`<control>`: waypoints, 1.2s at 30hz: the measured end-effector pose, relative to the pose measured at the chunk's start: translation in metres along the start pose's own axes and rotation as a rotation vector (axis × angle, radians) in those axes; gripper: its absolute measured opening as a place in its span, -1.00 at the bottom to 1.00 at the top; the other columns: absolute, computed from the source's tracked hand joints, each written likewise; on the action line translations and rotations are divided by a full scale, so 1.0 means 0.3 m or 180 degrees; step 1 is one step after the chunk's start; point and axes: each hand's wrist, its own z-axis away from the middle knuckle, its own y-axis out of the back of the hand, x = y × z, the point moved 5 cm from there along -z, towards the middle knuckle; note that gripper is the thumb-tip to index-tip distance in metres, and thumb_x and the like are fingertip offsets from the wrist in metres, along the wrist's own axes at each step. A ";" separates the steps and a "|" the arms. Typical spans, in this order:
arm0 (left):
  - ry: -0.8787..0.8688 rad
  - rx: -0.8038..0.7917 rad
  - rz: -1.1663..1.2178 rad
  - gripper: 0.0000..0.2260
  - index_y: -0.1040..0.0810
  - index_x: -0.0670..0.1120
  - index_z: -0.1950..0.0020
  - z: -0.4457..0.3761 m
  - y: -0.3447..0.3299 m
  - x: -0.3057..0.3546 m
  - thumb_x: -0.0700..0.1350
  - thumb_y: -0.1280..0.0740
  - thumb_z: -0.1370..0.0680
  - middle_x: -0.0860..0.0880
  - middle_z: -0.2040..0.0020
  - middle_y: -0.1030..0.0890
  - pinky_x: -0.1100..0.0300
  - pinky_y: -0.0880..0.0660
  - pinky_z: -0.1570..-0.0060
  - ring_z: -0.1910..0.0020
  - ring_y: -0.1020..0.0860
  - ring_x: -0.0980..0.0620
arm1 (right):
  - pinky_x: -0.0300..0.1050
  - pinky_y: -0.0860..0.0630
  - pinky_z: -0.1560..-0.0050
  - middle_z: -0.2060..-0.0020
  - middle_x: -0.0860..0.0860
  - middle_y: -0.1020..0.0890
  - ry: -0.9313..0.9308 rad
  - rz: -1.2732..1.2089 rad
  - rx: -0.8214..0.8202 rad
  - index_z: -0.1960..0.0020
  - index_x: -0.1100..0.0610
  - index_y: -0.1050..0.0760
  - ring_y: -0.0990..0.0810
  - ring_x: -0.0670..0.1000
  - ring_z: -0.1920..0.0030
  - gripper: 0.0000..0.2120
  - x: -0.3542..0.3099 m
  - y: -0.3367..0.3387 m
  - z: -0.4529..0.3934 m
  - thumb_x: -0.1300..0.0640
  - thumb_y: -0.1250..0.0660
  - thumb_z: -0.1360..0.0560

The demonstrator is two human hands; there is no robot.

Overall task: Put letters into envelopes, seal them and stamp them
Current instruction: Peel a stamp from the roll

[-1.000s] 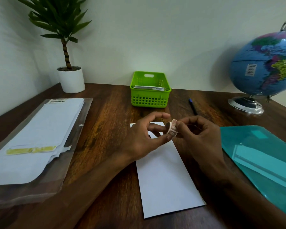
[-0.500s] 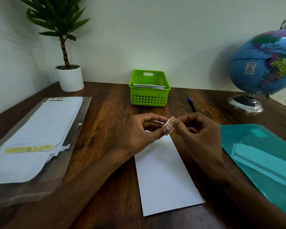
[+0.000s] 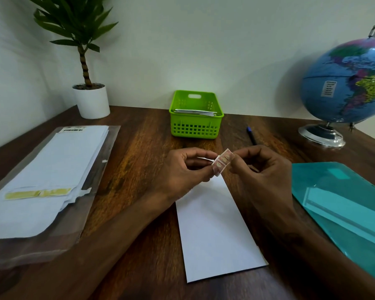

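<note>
I have both hands pinched on a small strip of stamps [image 3: 222,161], left hand [image 3: 183,169] on its lower end, right hand [image 3: 262,169] on the upper, held above the far end of the white envelope [image 3: 217,230] lying flat on the counter [image 3: 143,152] before me

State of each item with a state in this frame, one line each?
Stamps: joined strip, pinched by both hands, not yet stuck.
Left hand: shut on stamps.
Right hand: shut on stamps.
Envelope: flat on desk, unstamped.
Green basket: holds papers.
Pen: lying unused.
</note>
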 end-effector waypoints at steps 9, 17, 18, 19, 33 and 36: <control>0.0118 -0.0023 0.0161 -0.74 -0.69 -0.10 -0.16 0.005 0.005 -0.017 -0.20 -0.53 -0.47 -0.03 0.06 -0.76 0.18 -0.67 0.12 0.07 -0.73 0.03 | -0.24 -0.68 0.18 0.17 -0.04 -0.75 -0.0605 -0.0255 0.0156 0.03 0.06 -0.69 -0.75 -0.04 0.18 -0.96 0.051 0.017 -0.015 0.17 -0.50 -0.53; -0.0155 0.0519 -0.0819 -0.80 -0.71 -0.01 -0.06 -0.012 0.033 0.002 -0.03 -0.56 -0.46 0.10 0.08 -0.74 0.21 -0.65 0.09 0.10 -0.70 0.17 | -0.18 -0.69 0.20 0.16 0.02 -0.78 -0.1676 -0.0954 0.0469 0.04 0.10 -0.69 -0.76 0.02 0.18 -0.91 0.122 0.039 -0.013 0.14 -0.55 -0.49; -0.0225 0.0572 -0.0997 -0.82 -0.72 -0.01 -0.02 -0.022 0.032 0.011 -0.03 -0.56 -0.45 0.12 0.10 -0.73 0.23 -0.64 0.11 0.12 -0.69 0.19 | -0.15 -0.69 0.19 0.16 0.03 -0.78 -0.1771 -0.0987 0.0542 0.04 0.10 -0.69 -0.76 0.03 0.19 -0.92 0.130 0.039 -0.012 0.14 -0.55 -0.49; -0.0294 0.0575 -0.1085 -0.83 -0.72 -0.02 0.01 -0.041 0.024 0.019 -0.03 -0.57 -0.45 0.12 0.12 -0.73 0.26 -0.63 0.13 0.15 -0.69 0.20 | -0.13 -0.69 0.18 0.17 0.04 -0.78 -0.1851 -0.0990 0.0615 0.05 0.11 -0.69 -0.76 0.03 0.19 -0.92 0.138 0.038 -0.012 0.15 -0.56 -0.49; -0.0790 -0.0574 -0.2411 -0.88 -0.76 -0.07 0.07 -0.522 -0.302 0.017 -0.11 -0.57 -0.42 0.01 0.09 -0.75 0.56 -0.33 0.25 0.09 -0.66 0.10 | -0.30 -0.56 0.38 0.10 0.06 -0.72 -0.1923 -0.1010 0.1247 -0.20 -0.01 -0.49 -0.71 0.01 0.29 -0.75 0.193 0.055 -0.004 0.23 -0.40 -0.59; -0.0719 -0.0758 -0.2514 -0.85 -0.77 -0.05 0.05 -0.570 -0.356 -0.015 -0.08 -0.58 -0.41 0.01 0.07 -0.75 0.47 -0.36 0.27 0.10 -0.64 0.11 | -0.31 -0.57 0.37 0.09 0.04 -0.70 -0.1867 -0.0972 0.1296 -0.19 -0.02 -0.53 -0.67 -0.04 0.28 -0.80 0.190 0.057 -0.006 0.23 -0.34 -0.63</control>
